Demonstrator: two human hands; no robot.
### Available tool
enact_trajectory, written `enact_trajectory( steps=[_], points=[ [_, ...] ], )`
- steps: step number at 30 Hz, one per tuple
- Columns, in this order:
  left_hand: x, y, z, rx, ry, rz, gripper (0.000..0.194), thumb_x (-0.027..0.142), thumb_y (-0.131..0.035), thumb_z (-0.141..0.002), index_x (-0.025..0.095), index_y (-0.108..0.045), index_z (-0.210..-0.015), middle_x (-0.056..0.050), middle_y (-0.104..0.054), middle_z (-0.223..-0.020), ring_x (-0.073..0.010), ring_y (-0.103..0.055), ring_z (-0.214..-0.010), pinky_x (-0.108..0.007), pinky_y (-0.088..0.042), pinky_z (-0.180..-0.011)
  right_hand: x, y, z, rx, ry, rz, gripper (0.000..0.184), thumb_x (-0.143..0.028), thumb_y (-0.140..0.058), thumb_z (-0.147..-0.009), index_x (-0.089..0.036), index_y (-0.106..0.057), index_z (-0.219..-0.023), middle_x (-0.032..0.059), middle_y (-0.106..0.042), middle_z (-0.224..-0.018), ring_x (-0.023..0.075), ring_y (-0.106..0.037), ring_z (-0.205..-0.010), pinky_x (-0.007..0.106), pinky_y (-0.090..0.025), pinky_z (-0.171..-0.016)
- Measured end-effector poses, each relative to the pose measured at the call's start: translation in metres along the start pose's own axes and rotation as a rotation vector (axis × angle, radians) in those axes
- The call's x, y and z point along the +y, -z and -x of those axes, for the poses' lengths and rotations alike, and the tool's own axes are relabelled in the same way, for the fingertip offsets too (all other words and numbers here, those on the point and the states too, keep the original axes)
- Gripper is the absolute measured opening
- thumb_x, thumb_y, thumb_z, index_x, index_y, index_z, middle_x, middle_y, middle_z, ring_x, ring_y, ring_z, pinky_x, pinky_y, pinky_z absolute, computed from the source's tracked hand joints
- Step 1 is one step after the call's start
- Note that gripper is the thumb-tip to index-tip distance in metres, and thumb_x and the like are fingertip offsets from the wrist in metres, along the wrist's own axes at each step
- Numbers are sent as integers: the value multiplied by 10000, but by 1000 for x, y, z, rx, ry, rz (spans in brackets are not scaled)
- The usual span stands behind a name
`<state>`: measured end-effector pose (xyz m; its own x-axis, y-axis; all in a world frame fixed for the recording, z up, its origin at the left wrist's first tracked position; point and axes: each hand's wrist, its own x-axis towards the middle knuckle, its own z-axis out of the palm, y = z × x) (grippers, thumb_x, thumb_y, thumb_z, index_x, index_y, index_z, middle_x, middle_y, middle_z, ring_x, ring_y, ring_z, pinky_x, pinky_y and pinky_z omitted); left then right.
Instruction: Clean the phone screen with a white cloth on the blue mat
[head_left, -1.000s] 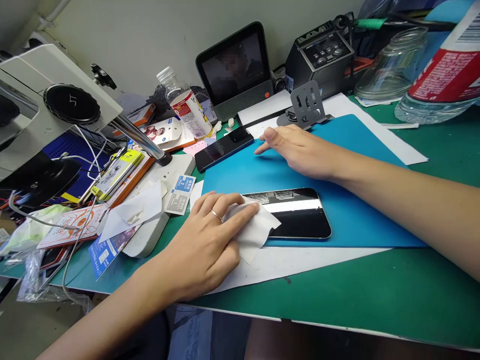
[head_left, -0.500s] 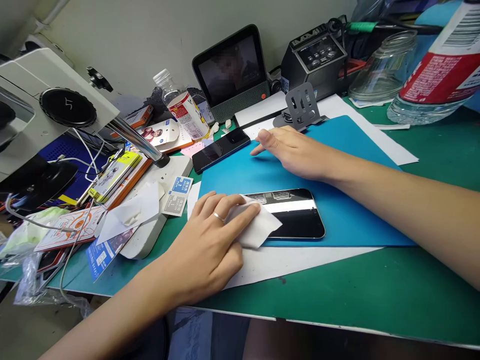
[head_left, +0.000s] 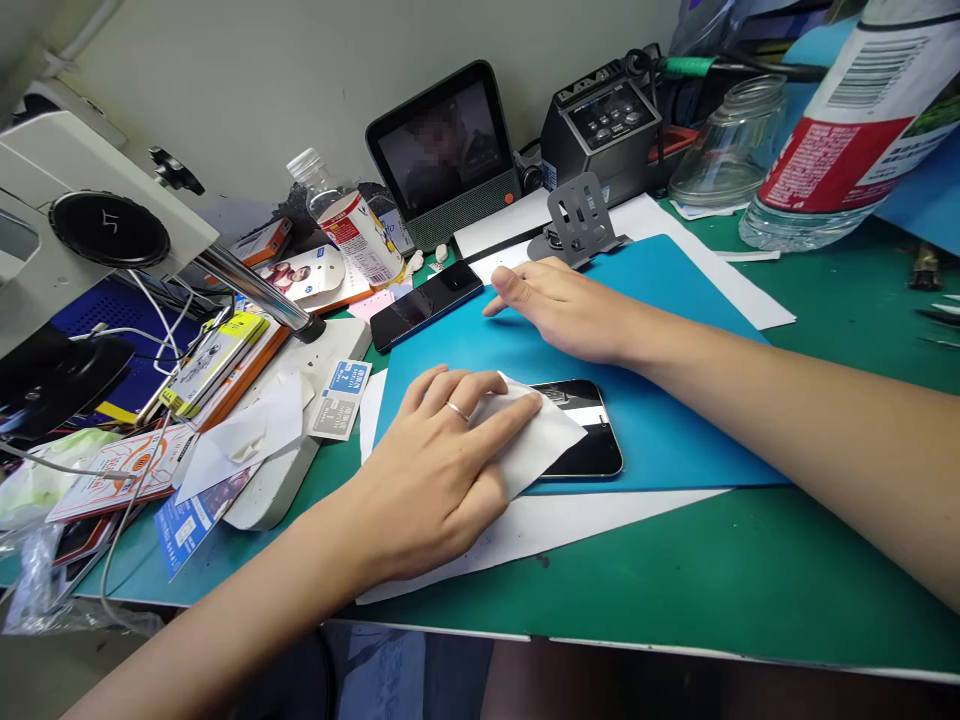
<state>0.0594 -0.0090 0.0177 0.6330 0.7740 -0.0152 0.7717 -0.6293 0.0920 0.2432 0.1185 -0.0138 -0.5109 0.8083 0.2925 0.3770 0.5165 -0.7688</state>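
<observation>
My left hand (head_left: 450, 470) presses a white wipe (head_left: 551, 430) onto the glossy dark screen of a smartphone (head_left: 592, 450). The hand and wipe hide the phone's left part; its right end shows, with a bright reflection across the glass. The phone lies flat on a blue mat (head_left: 675, 400). Beyond it, my right hand (head_left: 562, 305) hovers over or rests on the mat with fingers stretched out, holding nothing. A second dark phone (head_left: 427, 305) lies at the mat's far left corner, near my right fingertips.
A microscope (head_left: 112, 225) stands at the left beside stacked boxes (head_left: 217, 355). At the back are a plastic bottle (head_left: 352, 225), a smart display (head_left: 450, 150), a metal phone stand (head_left: 581, 220) and a black control unit (head_left: 600, 125). A glass jar (head_left: 727, 150) and large water bottle (head_left: 825, 150) stand right.
My left hand has slid the wipe rightward along the phone's screen, covering more of it. My right hand keeps its pose over the mat. The whole view has shifted slightly.
</observation>
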Motion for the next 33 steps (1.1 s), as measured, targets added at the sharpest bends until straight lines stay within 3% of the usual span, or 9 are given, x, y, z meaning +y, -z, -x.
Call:
enact_trajectory(
  steps=[16,23,29,33],
  points=[
    [6,-1,-14,-9,-4,-8,545,206,-409,-912,223,-487,-1452,-124,-521,-1342,-298,-447,-1191,-543,-308,-1114,-1,1,3,10,5,-40,834,-866,-244,-853,-223,-776,-878,103,-714,-1160,319,-492,-1286,476,-291,-1129],
    [3,-2,-1,-21,-9,-20,564,205,-422,-916,250,-455,-1476,-130,-454,-1420,-313,-410,-1256,-552,-288,-1125,-2,1,2,-5,-2,-18,868,-860,-213,-862,-202,-777,-906,118,-716,-1150,319,-493,-1285,475,-298,-1123],
    [14,-2,-27,-2,-71,-14,532,214,-416,-910,238,-491,-1437,-132,-488,-1397,-311,-423,-1283,-558,-256,-1160,-4,1,3,16,-6,-34,874,-871,-219,-851,-200,-777,-893,124,-715,-1148,319,-520,-1271,479,-276,-1132],
    [17,-4,-23,9,-73,-34,542,216,-437,-900,229,-491,-1439,-141,-480,-1409,-324,-404,-1325,-576,-218,-1182,-3,1,3,23,9,-41,849,-866,-239,-855,-213,-781,-880,114,-726,-1133,324,-515,-1275,464,-283,-1128]
  ],
)
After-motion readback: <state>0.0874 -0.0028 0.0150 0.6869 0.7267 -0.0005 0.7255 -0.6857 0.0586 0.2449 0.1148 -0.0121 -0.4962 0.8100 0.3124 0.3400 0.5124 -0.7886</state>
